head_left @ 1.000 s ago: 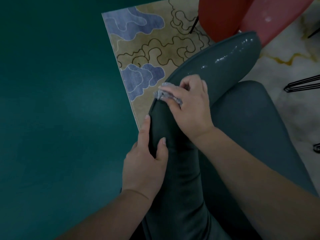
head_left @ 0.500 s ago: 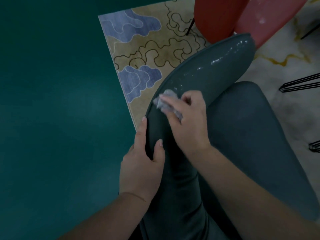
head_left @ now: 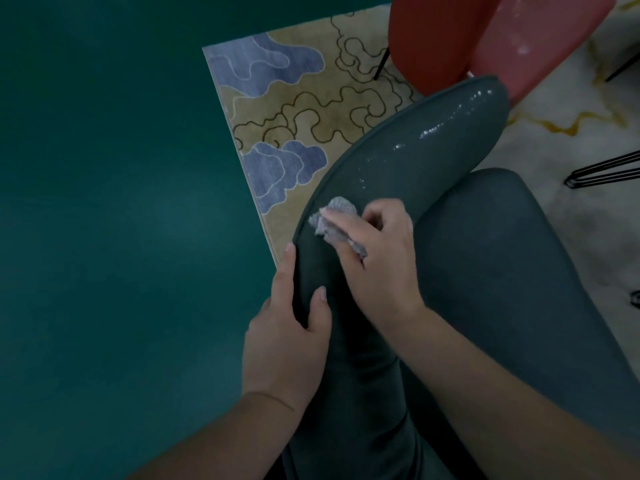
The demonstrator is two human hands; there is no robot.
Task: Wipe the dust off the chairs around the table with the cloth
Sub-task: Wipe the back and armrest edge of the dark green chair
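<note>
A dark grey-green chair (head_left: 415, 161) with a curved glossy backrest fills the middle and right of the view. My right hand (head_left: 377, 265) holds a crumpled grey cloth (head_left: 334, 220) and presses it on the top of the backrest near its left rim. My left hand (head_left: 291, 337) grips the backrest edge just below, thumb on the inner face and fingers along the outer rim. White dust specks lie on the backrest further up, toward its far end.
The dark green table (head_left: 110, 220) takes up the left side, close against the chair. A red chair (head_left: 485, 36) stands behind at the top right. A patterned rug (head_left: 294, 109) and marble floor (head_left: 571, 140) lie below, with black wire legs (head_left: 602, 171) at right.
My right hand has slid the cloth down along the backrest toward me and closer to my left hand. My left hand keeps its grip on the edge.
</note>
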